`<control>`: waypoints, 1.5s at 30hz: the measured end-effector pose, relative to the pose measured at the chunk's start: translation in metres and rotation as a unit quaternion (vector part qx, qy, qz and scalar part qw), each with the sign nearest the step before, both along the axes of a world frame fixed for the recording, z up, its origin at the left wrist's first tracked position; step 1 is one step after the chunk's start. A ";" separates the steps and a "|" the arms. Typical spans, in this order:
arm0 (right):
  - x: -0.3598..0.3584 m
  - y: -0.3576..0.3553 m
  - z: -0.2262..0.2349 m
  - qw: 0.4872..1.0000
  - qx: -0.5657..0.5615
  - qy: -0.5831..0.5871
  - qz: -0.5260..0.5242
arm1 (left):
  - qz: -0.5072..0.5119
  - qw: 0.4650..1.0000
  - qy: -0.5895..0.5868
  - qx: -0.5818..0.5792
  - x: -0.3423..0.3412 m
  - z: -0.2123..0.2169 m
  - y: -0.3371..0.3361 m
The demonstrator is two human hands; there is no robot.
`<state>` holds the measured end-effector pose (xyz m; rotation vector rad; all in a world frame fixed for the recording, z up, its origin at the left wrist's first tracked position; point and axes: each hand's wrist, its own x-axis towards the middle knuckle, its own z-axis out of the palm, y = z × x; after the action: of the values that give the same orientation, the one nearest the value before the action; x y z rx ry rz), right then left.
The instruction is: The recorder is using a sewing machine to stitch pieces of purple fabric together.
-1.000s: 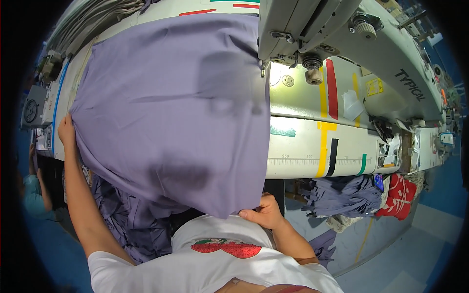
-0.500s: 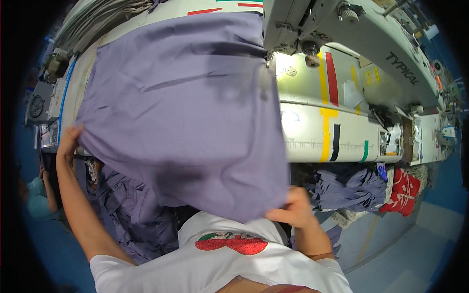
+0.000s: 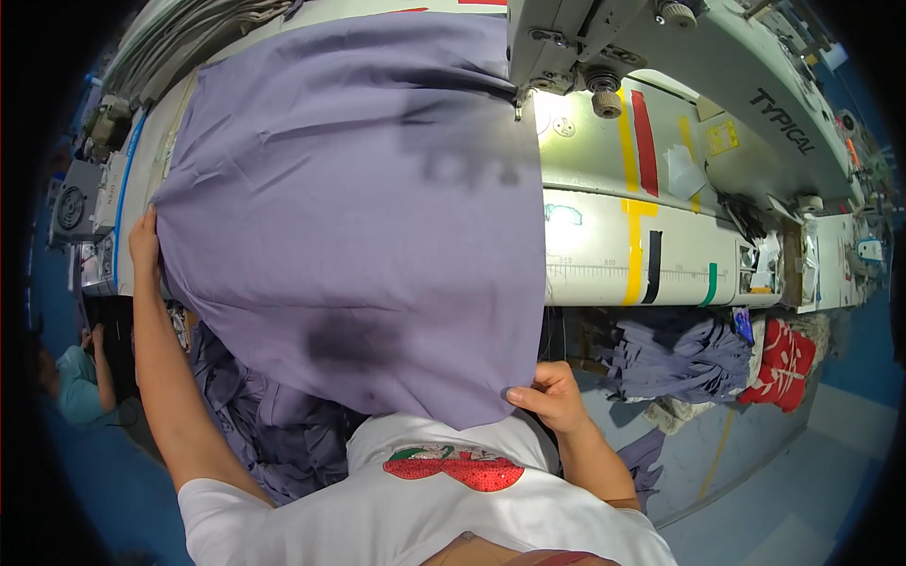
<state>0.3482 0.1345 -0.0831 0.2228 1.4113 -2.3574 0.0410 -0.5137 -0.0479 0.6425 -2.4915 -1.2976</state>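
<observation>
A large purple-grey fabric panel [image 3: 349, 217] spreads over the sewing machine bed and hangs past the table's front edge toward my shirt. My left hand [image 3: 144, 241] grips its left edge, with most of the fingers hidden. At the near right corner, my right hand [image 3: 547, 396] pinches the cloth between thumb and fingers. The panel's right edge runs from that hand up to the presser foot [image 3: 518, 108] of the sewing machine [image 3: 604, 57]. Shallow wrinkles cross the far part of the cloth, and shadows fall on it.
Strips of coloured tape and a ruler scale mark the table [image 3: 590, 274] on the right. Below hang dark purple fabric pieces [image 3: 675, 354] beside a red patterned cloth [image 3: 779, 363]. More purple cloth [image 3: 274, 424] lies bunched by my lap. A co-worker [image 3: 83, 382] sits at far left.
The cloth's far edge has shifted away from me, and its right side now lies straighter. My left hand has moved farther up the left edge; my right hand still holds the near corner.
</observation>
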 end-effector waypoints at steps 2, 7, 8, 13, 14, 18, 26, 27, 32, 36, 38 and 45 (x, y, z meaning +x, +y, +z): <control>-0.008 0.001 -0.002 1.000 0.003 0.009 -0.008 | 0.019 0.999 -0.008 -0.043 -0.014 -0.007 -0.002; -0.025 -0.005 -0.012 0.998 0.039 0.041 -0.034 | -0.017 0.987 -0.034 -0.153 -0.033 -0.005 -0.002; -0.026 -0.005 -0.015 0.998 0.020 0.049 -0.030 | -0.052 0.988 -0.049 -0.134 -0.030 -0.002 -0.001; -0.022 0.002 -0.022 0.974 -0.157 0.100 -0.129 | -0.149 0.971 -0.157 0.103 0.041 0.022 0.008; -0.020 0.004 -0.022 0.966 -0.183 0.112 -0.144 | -0.150 0.974 -0.140 0.100 0.062 0.025 0.011; -0.005 0.001 -0.023 0.972 -0.136 0.099 -0.167 | -0.184 0.953 -0.111 0.215 0.133 0.024 0.018; 0.013 -0.017 -0.023 0.954 0.107 0.168 -0.226 | -0.144 0.927 -0.085 0.335 0.192 -0.048 0.035; 0.015 -0.020 -0.022 0.946 0.146 0.170 -0.236 | -0.118 0.919 -0.055 0.373 0.194 -0.054 0.035; 0.017 -0.023 -0.036 0.913 0.258 0.230 -0.218 | -0.087 0.906 0.046 0.412 0.202 -0.080 0.038; -0.001 -0.006 -0.058 0.981 0.131 0.138 -0.036 | -0.109 0.883 -0.029 0.456 0.209 -0.109 0.052; -0.014 -0.003 -0.059 0.998 0.011 0.028 0.046 | -0.100 0.888 -0.086 0.440 0.207 -0.110 0.052; 0.013 0.017 0.005 0.944 0.131 0.290 0.082 | -0.088 0.856 0.146 0.489 0.186 0.001 0.004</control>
<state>0.3611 0.1513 -0.0785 -0.5486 1.9176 -2.1790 0.2272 -0.5100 -0.0473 0.3345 -1.5349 -2.5139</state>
